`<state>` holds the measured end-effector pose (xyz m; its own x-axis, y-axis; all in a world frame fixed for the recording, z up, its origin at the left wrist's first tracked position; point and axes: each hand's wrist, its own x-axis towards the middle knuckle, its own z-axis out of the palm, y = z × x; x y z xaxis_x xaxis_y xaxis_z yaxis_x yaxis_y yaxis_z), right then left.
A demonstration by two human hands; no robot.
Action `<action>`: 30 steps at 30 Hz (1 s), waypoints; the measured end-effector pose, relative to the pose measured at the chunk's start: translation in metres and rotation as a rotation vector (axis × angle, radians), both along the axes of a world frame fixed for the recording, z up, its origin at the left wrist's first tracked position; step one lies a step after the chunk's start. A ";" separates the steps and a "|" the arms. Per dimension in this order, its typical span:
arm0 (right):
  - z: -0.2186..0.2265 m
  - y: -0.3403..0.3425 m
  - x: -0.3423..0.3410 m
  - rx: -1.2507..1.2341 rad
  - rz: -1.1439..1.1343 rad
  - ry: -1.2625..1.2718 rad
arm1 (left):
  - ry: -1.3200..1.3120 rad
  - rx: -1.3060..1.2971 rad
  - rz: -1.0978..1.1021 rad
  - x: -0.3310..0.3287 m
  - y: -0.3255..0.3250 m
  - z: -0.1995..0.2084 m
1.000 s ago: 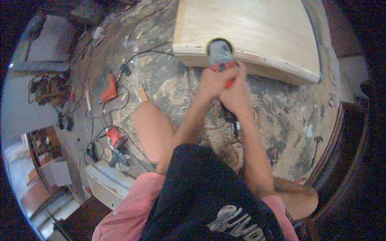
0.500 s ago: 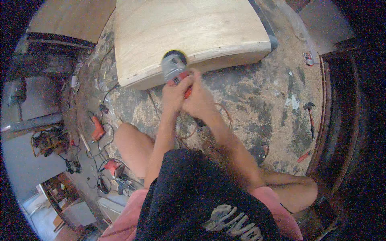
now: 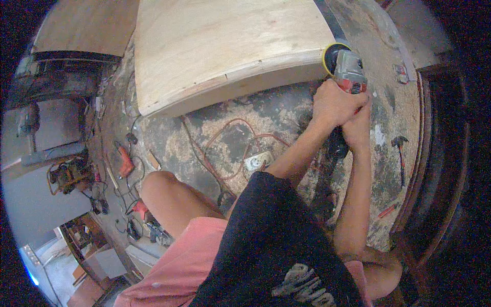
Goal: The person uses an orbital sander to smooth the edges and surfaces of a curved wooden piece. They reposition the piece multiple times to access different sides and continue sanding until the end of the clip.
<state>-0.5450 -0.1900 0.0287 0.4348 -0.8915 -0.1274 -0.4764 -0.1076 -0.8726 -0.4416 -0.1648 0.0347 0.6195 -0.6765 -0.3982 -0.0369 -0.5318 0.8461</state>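
An angle grinder (image 3: 350, 66) with a grey head, red body and yellow-rimmed disc (image 3: 331, 57) is held in both my hands at the right end of the pale plywood box (image 3: 230, 36). The disc is tilted at the box's near right corner; whether it touches the wood I cannot tell. My left hand (image 3: 331, 102) is wrapped round the body just behind the grey head. Further back, my right hand (image 3: 356, 128) closes on the rear of the grinder, its fingers partly hidden.
A white power socket (image 3: 258, 161) and an orange cord (image 3: 238, 122) lie on the dusty floor before me. A hammer (image 3: 401, 158) and a red-handled tool (image 3: 387, 210) lie right. An orange drill (image 3: 124, 161) lies left, near my bare knee (image 3: 163, 189).
Both my hands have carried the grinder rightward along the box's near edge, from its left part to its right corner. The view has shifted slightly, and the socket now shows.
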 end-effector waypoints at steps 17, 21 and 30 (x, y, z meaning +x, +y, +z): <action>-0.038 0.051 0.007 -0.047 0.072 -0.187 | 0.008 0.017 0.026 -0.001 0.054 -0.028; -0.046 0.045 0.015 0.008 0.145 -0.261 | -0.108 0.002 0.083 0.005 0.058 -0.030; -0.037 0.056 0.035 0.181 0.193 -0.338 | -0.048 -0.085 0.087 0.030 0.074 -0.014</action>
<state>-0.5100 -0.1337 -0.0083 0.6353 -0.7662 -0.0964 -0.1464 0.0030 -0.9892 -0.4115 -0.0904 0.0211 0.6944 -0.6493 -0.3102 -0.0357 -0.4616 0.8864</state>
